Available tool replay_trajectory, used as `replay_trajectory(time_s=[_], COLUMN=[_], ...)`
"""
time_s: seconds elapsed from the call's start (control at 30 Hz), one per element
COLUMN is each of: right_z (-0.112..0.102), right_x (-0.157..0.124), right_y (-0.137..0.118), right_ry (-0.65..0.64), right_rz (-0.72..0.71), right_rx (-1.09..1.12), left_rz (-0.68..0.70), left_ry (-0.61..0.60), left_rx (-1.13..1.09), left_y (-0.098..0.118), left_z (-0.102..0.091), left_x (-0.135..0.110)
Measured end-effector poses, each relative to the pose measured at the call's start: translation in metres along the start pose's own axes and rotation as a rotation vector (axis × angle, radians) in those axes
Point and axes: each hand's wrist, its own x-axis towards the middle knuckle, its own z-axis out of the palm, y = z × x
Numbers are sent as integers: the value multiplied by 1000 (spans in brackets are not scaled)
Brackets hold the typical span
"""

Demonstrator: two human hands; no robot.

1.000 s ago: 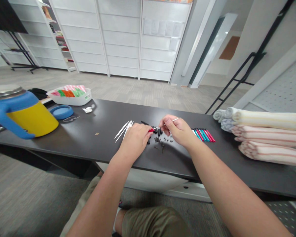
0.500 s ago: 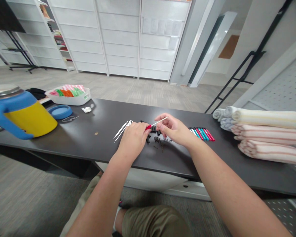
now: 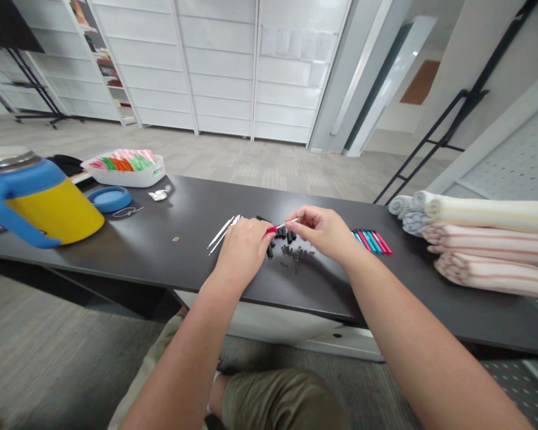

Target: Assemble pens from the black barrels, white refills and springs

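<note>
Head view: over the desk [image 3: 183, 269], the left hand [image 3: 243, 246] has its grip pinching a red tube [image 3: 272, 230] and the right hand [image 3: 321, 232] pinches a thin white stick [image 3: 292, 221] at the tube's end, near small black pieces [image 3: 290, 237].

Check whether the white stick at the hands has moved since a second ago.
Yes, leftward: the visible end of the white stick now sits farther left of the row of pens, nearer the left hand.

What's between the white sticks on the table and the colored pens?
The head view shows the left hand, a red tube with another white stick, black pieces, little dark bits and the right hand.
</note>
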Motion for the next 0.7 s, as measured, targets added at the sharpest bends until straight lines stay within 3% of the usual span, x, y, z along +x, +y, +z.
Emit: replay_trajectory(time_s=[0.7], right_z=[-3], right_x=[-2], right_y=[2], right_ry=[-39], right_rz=[-10], right_rx=[-49], left_rz=[13], left_ry=[-11], left_rx=[-13], left_y=[0], left_z=[0], left_x=[-2])
